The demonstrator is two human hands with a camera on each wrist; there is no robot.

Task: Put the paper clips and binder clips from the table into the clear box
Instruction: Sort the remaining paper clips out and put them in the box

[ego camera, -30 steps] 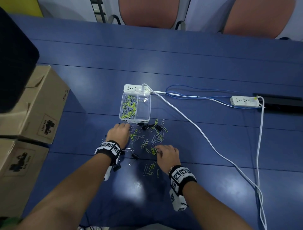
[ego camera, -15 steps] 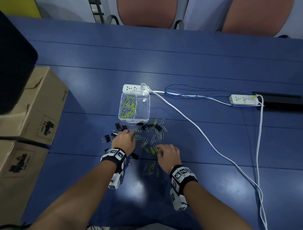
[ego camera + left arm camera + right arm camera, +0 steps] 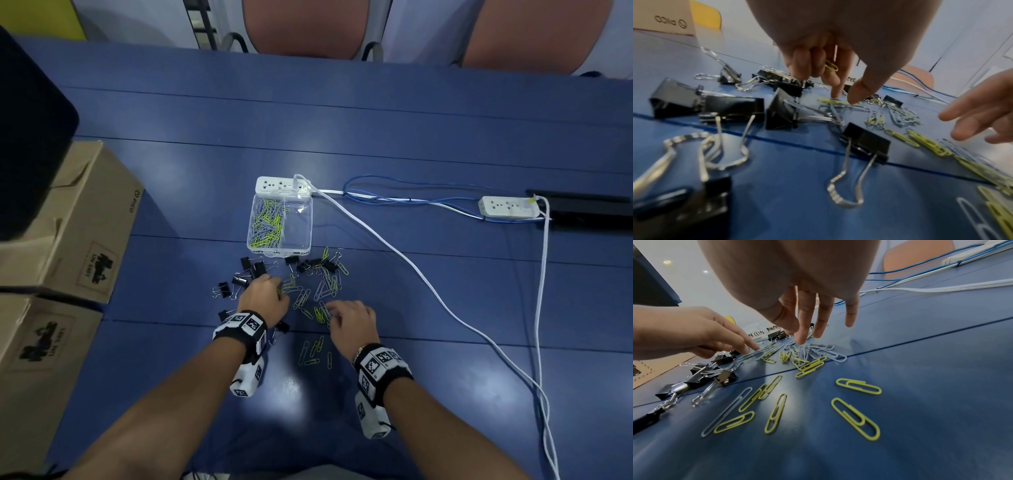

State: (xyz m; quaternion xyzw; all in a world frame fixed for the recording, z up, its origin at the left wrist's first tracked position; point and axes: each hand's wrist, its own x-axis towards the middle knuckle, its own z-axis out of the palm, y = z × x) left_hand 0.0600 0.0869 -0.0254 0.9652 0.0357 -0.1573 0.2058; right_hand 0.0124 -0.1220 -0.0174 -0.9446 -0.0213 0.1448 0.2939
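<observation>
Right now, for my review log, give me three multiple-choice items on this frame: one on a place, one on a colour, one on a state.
1. Where do the paper clips lie inside the clear box?
A. In its left compartment
B. In its right compartment
C. Evenly in both

2. What colour are the bodies of the binder clips?
A. Red
B. Black
C. White

3. What is the left hand doing?
A. Lying flat and empty on the table
B. Gripping the power strip
C. Holding a yellow paper clip in its curled fingers while the fingertips reach down to more clips

Answers: 1 A, the head view shows yellow and grey clips left of the divider and the right side bare. 2 B, every clip body is black with silver wire handles. 3 C, the left wrist view shows the clip tucked under the fingers.
</observation>
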